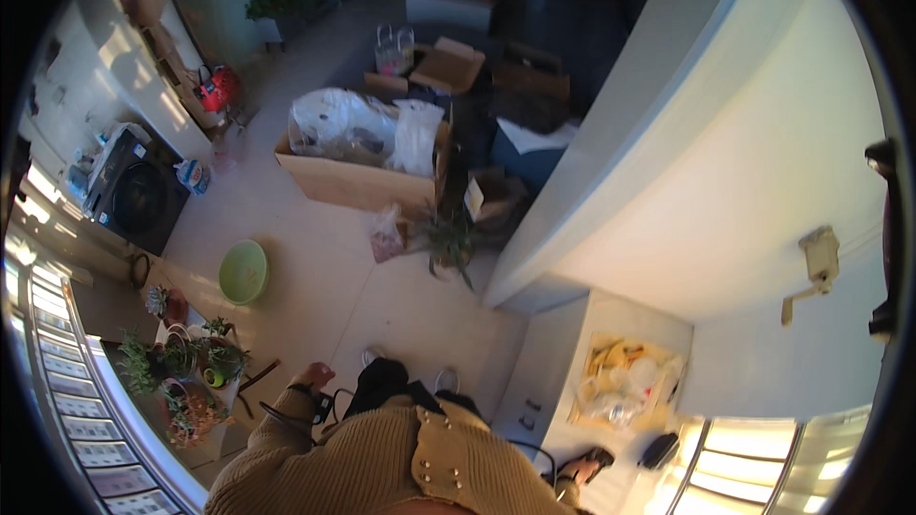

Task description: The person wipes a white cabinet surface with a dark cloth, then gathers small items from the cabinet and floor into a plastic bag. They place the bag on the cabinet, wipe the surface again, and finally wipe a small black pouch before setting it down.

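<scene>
My left hand hangs by my left side over the floor, and nothing is plainly visible in it. A black cable and a small dark box are at that wrist. On the right, my right hand is at the top of a white cabinet, its fingers on a small dark object whose kind I cannot make out. Just beyond it lies a black case-like item. Farther along the cabinet top sits a shallow yellowish box holding plastic bags and small things.
Potted plants stand left by the window railing. A green basin rests on the tiled floor ahead, with a plastic bag and a spiky potted plant beyond. Farther are a large cardboard box and a washing machine.
</scene>
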`<control>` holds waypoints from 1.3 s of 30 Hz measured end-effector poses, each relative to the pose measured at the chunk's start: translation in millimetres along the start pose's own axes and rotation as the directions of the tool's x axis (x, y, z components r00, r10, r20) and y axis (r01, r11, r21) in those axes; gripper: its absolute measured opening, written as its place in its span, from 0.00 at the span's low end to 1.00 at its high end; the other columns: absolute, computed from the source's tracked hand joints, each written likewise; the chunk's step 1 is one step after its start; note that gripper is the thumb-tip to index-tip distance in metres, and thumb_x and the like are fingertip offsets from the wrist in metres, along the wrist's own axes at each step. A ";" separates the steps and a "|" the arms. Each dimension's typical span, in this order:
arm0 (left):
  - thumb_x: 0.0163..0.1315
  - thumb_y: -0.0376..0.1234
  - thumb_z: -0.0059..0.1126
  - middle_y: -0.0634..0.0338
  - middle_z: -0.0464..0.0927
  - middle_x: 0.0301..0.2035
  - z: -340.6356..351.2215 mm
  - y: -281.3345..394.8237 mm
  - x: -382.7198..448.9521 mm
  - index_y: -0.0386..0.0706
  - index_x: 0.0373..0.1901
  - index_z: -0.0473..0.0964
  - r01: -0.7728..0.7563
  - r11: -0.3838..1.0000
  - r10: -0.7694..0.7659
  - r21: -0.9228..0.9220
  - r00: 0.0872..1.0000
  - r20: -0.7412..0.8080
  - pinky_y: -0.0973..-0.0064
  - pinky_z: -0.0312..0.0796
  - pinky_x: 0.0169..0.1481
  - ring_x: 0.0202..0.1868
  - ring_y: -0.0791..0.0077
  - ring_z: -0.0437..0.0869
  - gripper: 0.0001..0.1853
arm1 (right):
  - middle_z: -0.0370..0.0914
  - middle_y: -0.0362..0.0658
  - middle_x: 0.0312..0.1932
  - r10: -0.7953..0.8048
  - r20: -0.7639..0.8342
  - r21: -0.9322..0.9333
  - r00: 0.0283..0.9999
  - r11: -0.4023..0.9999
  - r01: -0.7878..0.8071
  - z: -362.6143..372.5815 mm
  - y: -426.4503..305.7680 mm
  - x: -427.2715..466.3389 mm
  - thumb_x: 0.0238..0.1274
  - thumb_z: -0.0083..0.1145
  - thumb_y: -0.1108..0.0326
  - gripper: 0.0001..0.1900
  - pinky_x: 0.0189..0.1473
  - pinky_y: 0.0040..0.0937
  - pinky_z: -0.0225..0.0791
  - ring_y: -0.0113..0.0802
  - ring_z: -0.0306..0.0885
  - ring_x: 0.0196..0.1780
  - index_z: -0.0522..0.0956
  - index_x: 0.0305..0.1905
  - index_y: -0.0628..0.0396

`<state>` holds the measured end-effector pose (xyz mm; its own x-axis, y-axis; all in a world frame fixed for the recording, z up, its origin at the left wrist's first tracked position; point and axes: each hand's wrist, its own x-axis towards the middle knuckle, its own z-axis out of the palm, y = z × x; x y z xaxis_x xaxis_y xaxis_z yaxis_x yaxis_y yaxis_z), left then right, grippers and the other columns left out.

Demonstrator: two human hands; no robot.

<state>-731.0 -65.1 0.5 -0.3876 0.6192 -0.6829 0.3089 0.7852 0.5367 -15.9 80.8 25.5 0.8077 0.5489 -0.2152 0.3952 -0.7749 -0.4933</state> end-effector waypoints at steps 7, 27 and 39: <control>0.59 0.36 0.58 0.53 0.80 0.29 -36.6 -14.7 14.8 0.37 0.40 0.76 0.120 0.972 -0.120 -0.203 0.993 0.014 0.67 0.76 0.29 0.26 0.67 0.80 0.13 | 0.58 0.58 0.65 0.042 0.415 -0.335 0.909 0.936 0.110 -23.4 -8.5 -22.4 0.40 0.57 0.73 0.45 0.68 0.41 0.53 0.53 0.50 0.71 0.52 0.69 0.51; 0.60 0.41 0.57 0.62 0.74 0.23 -141.1 -91.6 106.5 0.44 0.39 0.72 0.400 0.752 -0.206 -0.524 0.897 0.390 0.78 0.64 0.17 0.18 0.75 0.73 0.12 | 0.78 0.53 0.45 -0.087 0.645 -0.274 0.760 0.901 0.336 89.8 -70.9 -240.1 0.49 0.57 0.56 0.18 0.55 0.39 0.68 0.48 0.76 0.51 0.80 0.45 0.50; 0.60 0.40 0.57 0.52 0.80 0.32 -148.4 1.4 27.6 0.39 0.44 0.75 0.023 0.988 -0.038 -0.154 0.995 -0.095 0.70 0.74 0.37 0.31 0.68 0.81 0.16 | 0.78 0.51 0.43 -0.420 0.823 -0.101 0.382 0.554 0.826 229.9 -165.4 -127.7 0.56 0.45 0.66 0.12 0.47 0.42 0.71 0.52 0.76 0.47 0.79 0.39 0.55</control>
<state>-870.2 -46.4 55.9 -0.4799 0.5863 -0.6527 0.1628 0.7905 0.5904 -285.0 210.9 -59.2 -0.2176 0.7931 -0.5688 0.9306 -0.0073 -0.3660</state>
